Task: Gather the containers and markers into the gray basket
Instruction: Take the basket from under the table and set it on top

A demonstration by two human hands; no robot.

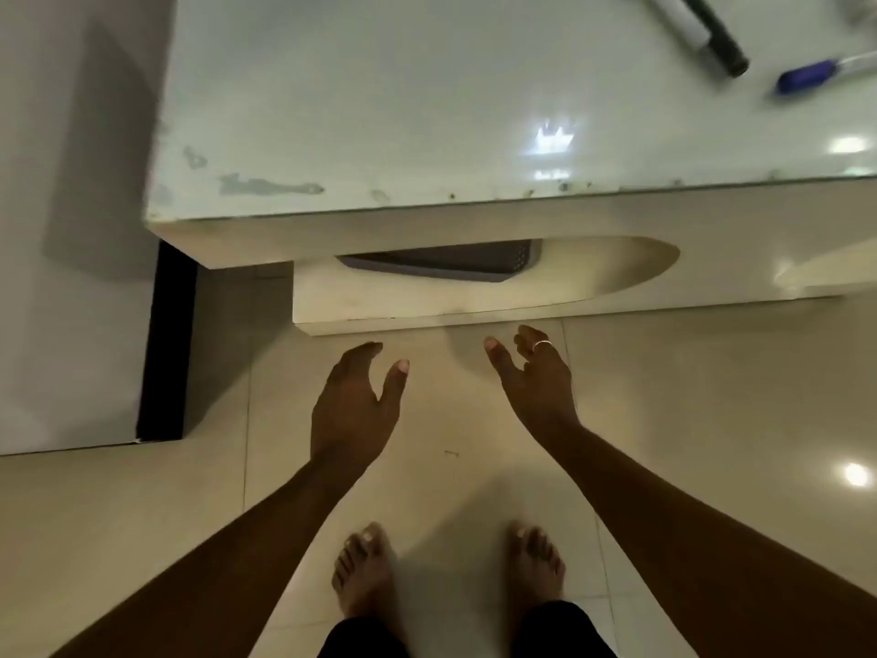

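Neither hand grips anything: the left hand [353, 406] is held palm inward with its fingers relaxed and its thumb spread away from them. The right hand [536, 387] mirrors it, fingers loosely bent and apart, with a thin silver ring [542, 344] on one finger. The two hands are near each other but not touching, both stretched out above the beige tiled floor [688, 396], just short of the front edge of the white lower shelf [427, 301]. On that shelf sits the gray perforated plastic basket [446, 261], tucked under the front edge of the glossy white table top [379, 111]. Only a strip of its rim and holed wall shows, so I cannot tell what lies inside. Up on the table top, well back from its front edge and toward its right side, lie three markers. A white-barrelled marker with a black cap [676, 16] and an all-black marker [716, 35] lie side by side. The clear marker with a blue cap [807, 76] lies just to their right, apart from them. Two bare feet [365, 567] stand on the tiles below the hands.
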